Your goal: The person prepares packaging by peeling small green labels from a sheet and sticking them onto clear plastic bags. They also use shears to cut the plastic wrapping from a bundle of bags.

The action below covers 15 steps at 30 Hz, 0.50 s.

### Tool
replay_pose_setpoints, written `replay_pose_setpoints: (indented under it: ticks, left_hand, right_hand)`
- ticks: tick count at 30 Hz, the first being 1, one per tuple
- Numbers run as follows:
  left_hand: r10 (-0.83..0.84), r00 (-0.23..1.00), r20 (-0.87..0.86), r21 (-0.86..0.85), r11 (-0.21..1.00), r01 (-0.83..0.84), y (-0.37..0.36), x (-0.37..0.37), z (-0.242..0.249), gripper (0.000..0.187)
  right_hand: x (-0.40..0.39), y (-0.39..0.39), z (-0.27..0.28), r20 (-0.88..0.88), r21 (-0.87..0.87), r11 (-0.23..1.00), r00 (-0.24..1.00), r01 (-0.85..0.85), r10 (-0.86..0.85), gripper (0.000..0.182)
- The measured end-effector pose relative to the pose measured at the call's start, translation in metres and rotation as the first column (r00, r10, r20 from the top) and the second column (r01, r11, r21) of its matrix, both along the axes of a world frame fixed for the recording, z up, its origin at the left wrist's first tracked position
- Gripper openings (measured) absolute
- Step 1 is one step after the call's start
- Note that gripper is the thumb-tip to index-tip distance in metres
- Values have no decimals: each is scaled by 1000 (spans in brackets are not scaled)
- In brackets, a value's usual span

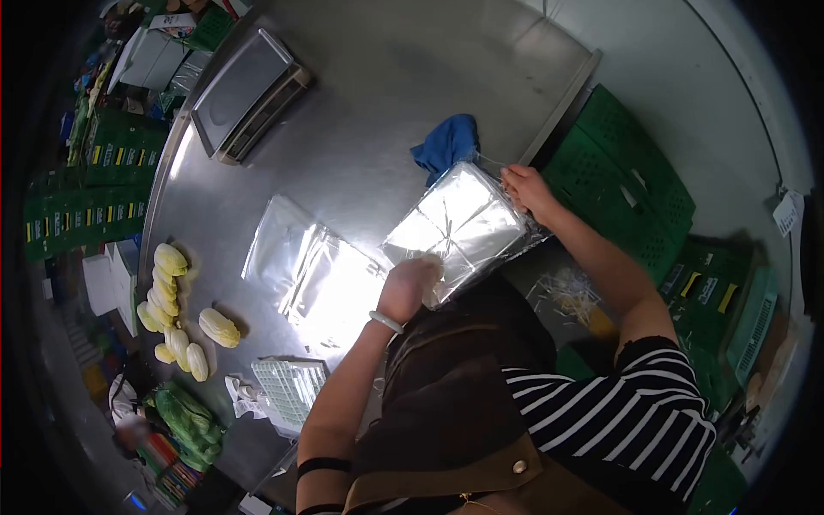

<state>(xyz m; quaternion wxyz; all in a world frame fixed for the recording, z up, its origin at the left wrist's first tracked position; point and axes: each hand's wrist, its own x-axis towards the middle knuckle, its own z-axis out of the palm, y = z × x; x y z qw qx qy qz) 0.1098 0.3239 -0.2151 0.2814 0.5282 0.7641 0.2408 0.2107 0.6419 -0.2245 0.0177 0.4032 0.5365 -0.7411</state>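
A shiny stack of clear plastic bags (459,219) lies at the table's near edge, with creases or ties meeting near its middle. My left hand (412,285) is at the stack's lower left corner, blurred, its fingers not clear. At the upper right corner my right hand (525,189) has its fingers pinched together on the plastic. A blue cloth (449,144) lies just behind the stack. More clear bags (318,266) are spread on the metal table to the left.
A scale (245,94) stands on the metal table (378,77). Several pale cabbages (172,296) lie at the left. Green crates (627,172) are at the right, others (120,154) at the far left. A pale basket (287,386) sits near the table's front.
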Motion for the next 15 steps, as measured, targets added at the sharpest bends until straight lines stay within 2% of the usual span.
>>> replay_pose_setpoints:
  ticks: [2, 4, 5, 8, 11, 12, 14, 15]
  left_hand:
    - [322, 900, 295, -99, 947, -306, 27, 7, 24, 27]
    - [426, 708, 563, -174, 899, -402, 65, 15, 50, 20]
    - [462, 578, 672, -224, 871, -436, 83, 19, 61, 24]
    - [458, 452, 765, -279, 869, -408, 120, 24, 84, 31]
    - [399, 405, 822, -165, 849, -502, 122, 30, 85, 32]
    - [385, 294, 875, -193, 834, -518, 119, 28, 92, 29]
    - [371, 152, 916, -208, 763, -612, 107, 18, 116, 27]
    - [258, 274, 926, -42, 794, -606, 92, 5, 120, 27]
  right_hand:
    - [2, -15, 29, -71, -161, 984, 994, 73, -85, 29]
    - [3, -27, 51, -140, -307, 942, 973, 134, -184, 27]
    - [4, -35, 62, -175, -335, 934, 966, 123, -190, 27]
    - [7, -53, 95, -267, -393, 918, 948, 55, -172, 24]
    - [12, -57, 110, -295, -464, 882, 925, 82, -241, 23]
    - [14, -59, 114, -312, -492, 868, 916, 71, -252, 23]
    - [18, -63, 121, -342, -545, 837, 899, 47, -273, 24]
    - [19, -63, 126, -346, -559, 827, 891, 56, -294, 24]
